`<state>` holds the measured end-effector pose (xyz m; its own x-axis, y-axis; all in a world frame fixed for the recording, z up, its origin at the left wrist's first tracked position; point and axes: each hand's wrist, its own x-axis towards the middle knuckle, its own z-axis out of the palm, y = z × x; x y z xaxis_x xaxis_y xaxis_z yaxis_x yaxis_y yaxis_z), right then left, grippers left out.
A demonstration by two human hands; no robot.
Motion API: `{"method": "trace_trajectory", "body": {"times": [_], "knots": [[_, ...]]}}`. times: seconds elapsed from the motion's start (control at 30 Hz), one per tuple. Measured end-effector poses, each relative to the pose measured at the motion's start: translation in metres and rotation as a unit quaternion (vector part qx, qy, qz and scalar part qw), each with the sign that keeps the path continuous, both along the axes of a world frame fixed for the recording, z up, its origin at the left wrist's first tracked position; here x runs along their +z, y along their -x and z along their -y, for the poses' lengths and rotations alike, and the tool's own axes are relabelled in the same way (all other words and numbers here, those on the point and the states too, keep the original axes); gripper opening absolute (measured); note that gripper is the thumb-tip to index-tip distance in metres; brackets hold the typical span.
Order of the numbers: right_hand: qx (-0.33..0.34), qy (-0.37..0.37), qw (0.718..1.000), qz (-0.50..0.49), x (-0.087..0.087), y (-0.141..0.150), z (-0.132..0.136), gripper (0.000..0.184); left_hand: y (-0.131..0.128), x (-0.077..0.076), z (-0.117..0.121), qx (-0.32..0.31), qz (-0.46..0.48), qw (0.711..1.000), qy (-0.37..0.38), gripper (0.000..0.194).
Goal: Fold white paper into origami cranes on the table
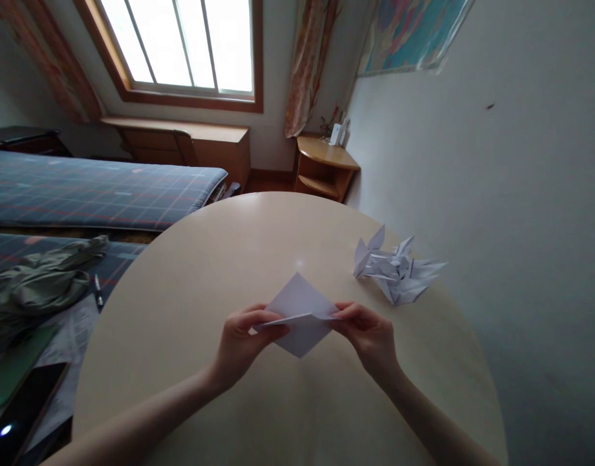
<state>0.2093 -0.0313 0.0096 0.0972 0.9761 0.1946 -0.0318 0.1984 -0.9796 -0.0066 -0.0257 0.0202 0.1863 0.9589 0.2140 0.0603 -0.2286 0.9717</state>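
A folded sheet of white paper (300, 294) is held between my two hands over the round table. It looks like a diamond, with a raised fold running across its middle from side to side. My left hand (246, 333) pinches the left corner between thumb and fingers. At the opposite corner, my right hand (370, 330) grips the paper the same way. Several folded paper cranes (397, 268) lie in a cluster on the table, beyond my right hand and to its right.
The round table (181, 285) reaches close to the white wall on the right. To the left are a plaid mattress (98, 191), a crumpled grey-green cloth (45, 278), a pen (98, 291) and a dark phone (30, 401). A small corner shelf (326, 152) stands behind the table.
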Motion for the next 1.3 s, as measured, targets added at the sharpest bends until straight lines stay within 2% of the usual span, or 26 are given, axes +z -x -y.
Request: {"method": "trace_trajectory", "body": {"times": [0.13,0.2,0.23,0.3,0.37,0.43,0.53,0.77,1.0,1.13,1.2,1.3], "knots": [[-0.015,-0.093,0.993,0.067,0.004,-0.002,0.004,0.009,0.006,-0.003,0.003,0.045,-0.058,0.984,-0.163,0.008],[-0.024,-0.120,0.988,0.092,0.008,-0.003,0.004,0.006,0.006,-0.007,0.004,0.076,-0.032,0.968,-0.235,0.013],[-0.027,-0.127,0.987,0.095,0.009,-0.003,0.004,0.004,0.006,-0.010,0.004,0.090,-0.009,0.965,-0.244,0.020],[-0.030,-0.127,0.988,0.086,0.009,-0.004,0.003,0.003,0.004,-0.014,0.004,0.092,0.048,0.966,-0.235,0.037],[-0.037,-0.111,0.991,0.060,0.005,-0.005,0.001,0.003,0.003,-0.016,0.003,0.070,0.073,0.974,-0.203,0.042],[-0.041,-0.085,0.995,0.026,-0.002,-0.006,-0.001,0.005,0.003,-0.015,0.003,0.052,0.064,0.981,-0.178,0.033],[-0.038,-0.052,0.998,-0.010,-0.011,-0.008,-0.004,0.008,0.005,-0.011,0.002,0.056,0.036,0.984,-0.164,0.022],[-0.031,-0.012,0.998,-0.046,-0.019,-0.008,-0.006,0.012,0.003,0.000,0.001,0.040,0.061,0.985,-0.154,0.016],[-0.009,-0.035,0.999,0.000,-0.010,-0.006,-0.006,0.010,0.003,0.003,0.000,0.057,0.053,0.988,-0.132,0.013],[0.036,-0.054,0.997,0.042,-0.002,-0.003,-0.004,0.010,0.004,0.002,0.000,0.113,0.017,0.989,-0.098,0.010],[0.041,-0.037,0.997,0.045,-0.002,0.000,-0.002,0.012,0.003,0.001,0.000,0.133,0.004,0.989,-0.064,0.011],[0.022,0.005,1.000,0.012,-0.002,0.003,0.001,0.021,0.000,0.000,-0.001,0.104,0.043,0.993,0.025,0.018]]}}
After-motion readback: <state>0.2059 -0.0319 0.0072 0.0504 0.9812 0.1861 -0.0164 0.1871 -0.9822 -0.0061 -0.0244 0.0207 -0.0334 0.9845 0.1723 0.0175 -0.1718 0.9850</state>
